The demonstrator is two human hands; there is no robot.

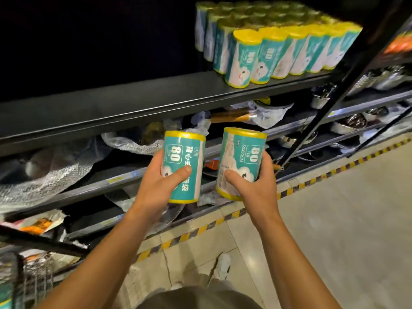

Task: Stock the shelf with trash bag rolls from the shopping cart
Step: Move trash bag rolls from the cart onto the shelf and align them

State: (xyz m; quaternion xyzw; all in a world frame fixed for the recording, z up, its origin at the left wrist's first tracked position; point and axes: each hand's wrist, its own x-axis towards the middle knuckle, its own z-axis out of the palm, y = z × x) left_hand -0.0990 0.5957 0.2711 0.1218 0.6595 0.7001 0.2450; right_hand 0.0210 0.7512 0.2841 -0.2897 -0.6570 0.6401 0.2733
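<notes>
Head view, left hand (156, 181): fingers and thumb wrap 1 trash bag roll (184, 167), upright, below the shelf (133, 101).
Head view, right hand (256, 186): grips a 2nd roll (242, 161) mid-body.
Stocked rolls (278, 52): standing at the shelf's right.
Handling: probably light, firm, slick-wrapped; hold around the middle.
</notes>
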